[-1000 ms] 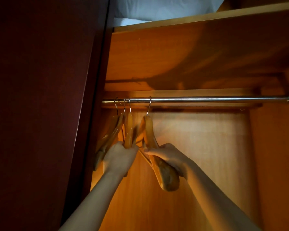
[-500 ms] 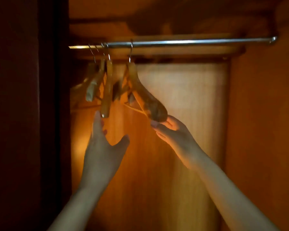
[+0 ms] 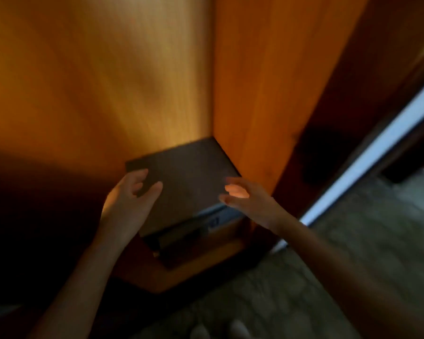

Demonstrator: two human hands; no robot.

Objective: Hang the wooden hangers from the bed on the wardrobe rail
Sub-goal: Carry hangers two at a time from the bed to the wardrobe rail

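Wardrobe (image 3: pixel 96 81) orange-wood | left hand (image 3: pixel 130 204), right hand (image 3: pixel 250 201) spread over dark box (image 3: pixel 189 172)

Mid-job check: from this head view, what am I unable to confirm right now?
- Rail and hangers: cut off above the top edge; the head view points down.
- Dark box in the wardrobe corner: motion blur hides its front panel detail.
- Left hand and right hand: both open and empty, but blur hides whether they touch the box.
- Bed: out of frame.

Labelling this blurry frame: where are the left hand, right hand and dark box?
left hand (image 3: pixel 129 201): head view, back of hand.
right hand (image 3: pixel 249 200): head view, palm.
dark box (image 3: pixel 189 174): head view, top face.
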